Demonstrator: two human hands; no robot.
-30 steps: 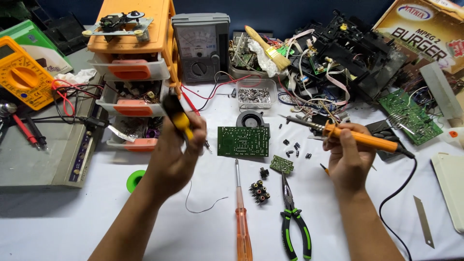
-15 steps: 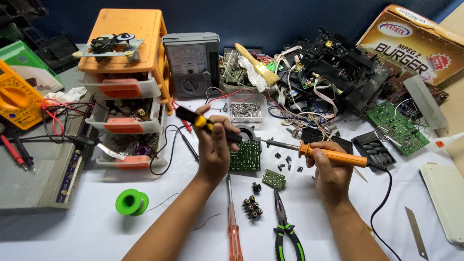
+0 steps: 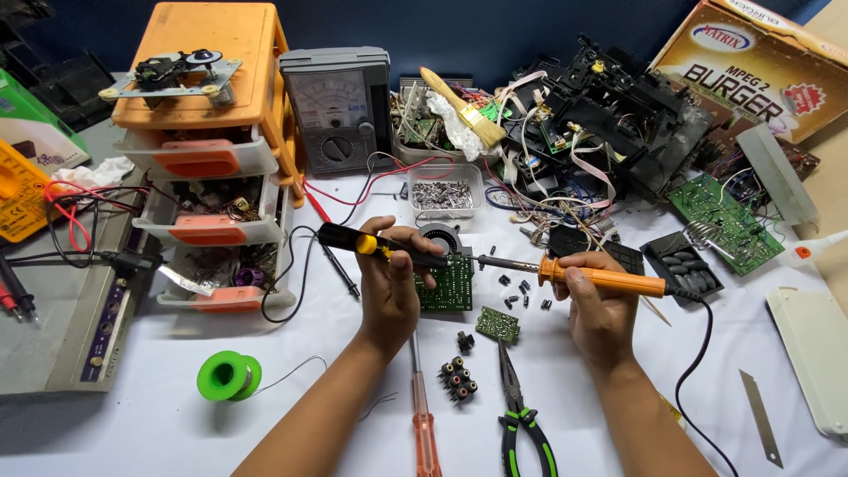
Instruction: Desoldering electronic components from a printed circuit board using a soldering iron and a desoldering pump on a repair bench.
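Observation:
My left hand grips a black and yellow pen-shaped tool, held level with its tip over a green circuit board lying on the white table. My right hand holds a soldering iron by its orange handle, its metal tip pointing left at the board's upper right edge. Several small black components lie scattered between the hands. A smaller green board sits just below them.
An orange drawer unit with open drawers stands at left, an analogue meter behind. Green solder spool, orange screwdriver, green-handled pliers, a black connector block lie near. Dismantled electronics, a cardboard box fill the back right.
The view has shifted slightly. Both hands stay over the green board, and the soldering iron's tip has edged closer to it while the left hand keeps its tool there.

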